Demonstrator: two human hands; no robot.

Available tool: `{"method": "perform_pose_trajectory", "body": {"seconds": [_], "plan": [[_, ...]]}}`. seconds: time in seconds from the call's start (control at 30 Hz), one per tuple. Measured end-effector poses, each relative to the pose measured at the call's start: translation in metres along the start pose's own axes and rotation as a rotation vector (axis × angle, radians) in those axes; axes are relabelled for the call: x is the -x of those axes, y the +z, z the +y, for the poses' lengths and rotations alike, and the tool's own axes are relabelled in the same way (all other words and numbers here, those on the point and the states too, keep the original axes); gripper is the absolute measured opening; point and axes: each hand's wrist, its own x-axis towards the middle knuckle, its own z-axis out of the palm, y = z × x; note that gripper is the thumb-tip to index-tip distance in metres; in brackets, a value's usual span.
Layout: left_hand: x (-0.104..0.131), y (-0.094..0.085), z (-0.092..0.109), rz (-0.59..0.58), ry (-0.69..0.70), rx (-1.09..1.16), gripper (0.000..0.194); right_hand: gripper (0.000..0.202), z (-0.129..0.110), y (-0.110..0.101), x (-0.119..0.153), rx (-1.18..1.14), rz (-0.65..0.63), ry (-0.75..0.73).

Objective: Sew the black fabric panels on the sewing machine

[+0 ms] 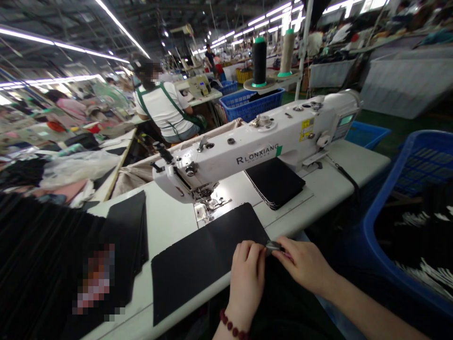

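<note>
"How do the fingers stand?"

"On the right hand [307, 264], thumb and forefinger pinch a small metal tool [273, 246]. The left hand's [246, 274] fingers curl close together; its thumb is mostly hidden, so I can't tell how firm any pinch is."

"And the black panel [201, 257]?"

"Its right corner is right at the left fingertips, with the tool just beside them. The rest lies flat, leftward and away from the wearer, long axis slanting from near left to far right."

"Which hand is nearer to it?"

"The left. The right comes in from the side, and the tool's head points left, toward that corner."

"What about edges?"

"The front edge of the table [170, 215] passes under the panel, close by the hands. Both wrists are on the wearer's side of it."

"Any room to move?"

"Beyond the panel's far edge, the sewing machine's [226, 163] foot sits close. A black stack [278, 182] is farther right, past a strip of tabletop. The big blue basket [375, 212] stands well off to the right."
</note>
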Motion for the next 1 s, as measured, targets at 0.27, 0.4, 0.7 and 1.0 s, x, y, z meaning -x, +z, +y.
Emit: {"method": "perform_pose_trajectory", "body": {"seconds": [0.27, 0.4, 0.7, 1.0], "plan": [[-0.001, 0.000, 0.001, -0.017, -0.004, 0.020, 0.016, 0.019, 0.000, -0.003, -0.009, 0.116, -0.003, -0.001], [-0.002, 0.000, 0.002, -0.024, -0.006, 0.021, 0.016, 0.022, 0.002, -0.011, -0.015, 0.171, -0.027, -0.042], [0.002, -0.003, 0.004, -0.016, -0.022, 0.036, 0.016, 0.024, 0.010, -0.016, -0.021, 0.173, -0.087, -0.135], [0.037, -0.047, -0.024, -0.048, 0.270, -0.076, 0.038, 0.034, 0.028, 0.011, -0.026, 0.001, 0.092, -0.197]]}}
